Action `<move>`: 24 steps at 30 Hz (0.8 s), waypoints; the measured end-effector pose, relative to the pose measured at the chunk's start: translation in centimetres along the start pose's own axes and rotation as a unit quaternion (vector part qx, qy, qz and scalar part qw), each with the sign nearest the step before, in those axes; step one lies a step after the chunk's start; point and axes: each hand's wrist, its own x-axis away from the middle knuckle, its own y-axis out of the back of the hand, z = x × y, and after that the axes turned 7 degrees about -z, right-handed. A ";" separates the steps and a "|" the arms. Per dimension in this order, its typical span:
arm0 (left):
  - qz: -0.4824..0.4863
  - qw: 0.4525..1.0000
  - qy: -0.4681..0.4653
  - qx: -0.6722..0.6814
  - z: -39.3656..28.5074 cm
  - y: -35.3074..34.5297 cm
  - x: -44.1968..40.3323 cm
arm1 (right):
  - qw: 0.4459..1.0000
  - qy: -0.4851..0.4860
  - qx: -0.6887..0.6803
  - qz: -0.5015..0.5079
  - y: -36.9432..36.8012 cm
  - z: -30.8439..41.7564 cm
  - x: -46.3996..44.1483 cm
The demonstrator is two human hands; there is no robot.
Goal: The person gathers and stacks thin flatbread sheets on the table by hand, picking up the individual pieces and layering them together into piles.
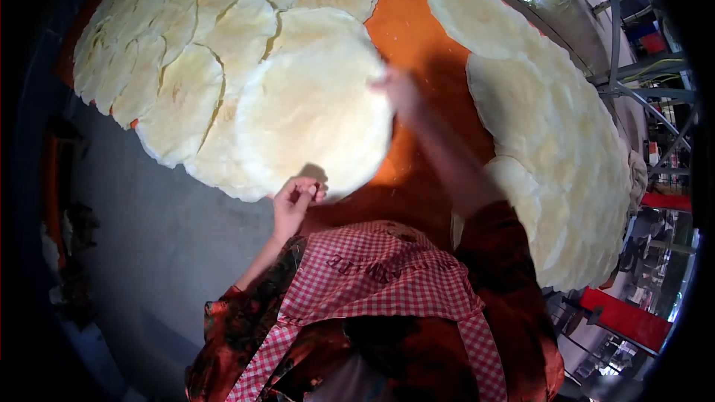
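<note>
A large round pale flatbread point(316, 115) lies on top of other overlapping flatbreads on the orange cloth point(417, 18). My left hand point(296, 199) is at its near edge, with fingers curled together; whether they pinch the edge cannot be made out. At the right edge of the same flatbread is my right hand point(396, 91), blurred by motion, its fingertips touching or just over the rim. Many thin round flatbreads point(182, 104) overlap in rows to the left and beyond.
Another overlapping spread of flatbreads point(555, 134) covers the right side of the orange surface. Grey floor point(141, 193) shows at the left. Metal framework point(618, 37) and red bars point(625, 318) stand at the far right. A checked apron point(372, 272) hangs at my front.
</note>
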 end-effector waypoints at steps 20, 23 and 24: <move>0.101 0.911 0.250 0.311 1.5 -4.2 -8.8 | 0.903 0.232 0.361 0.012 -7.0 -0.1 14.9; 0.120 0.938 0.198 0.257 2.1 -4.4 -8.9 | 0.932 0.189 0.304 -0.057 -8.6 0.6 14.0; 0.138 0.944 0.188 0.235 2.1 -4.6 -9.0 | 0.952 0.138 0.268 -0.052 -8.5 1.3 13.9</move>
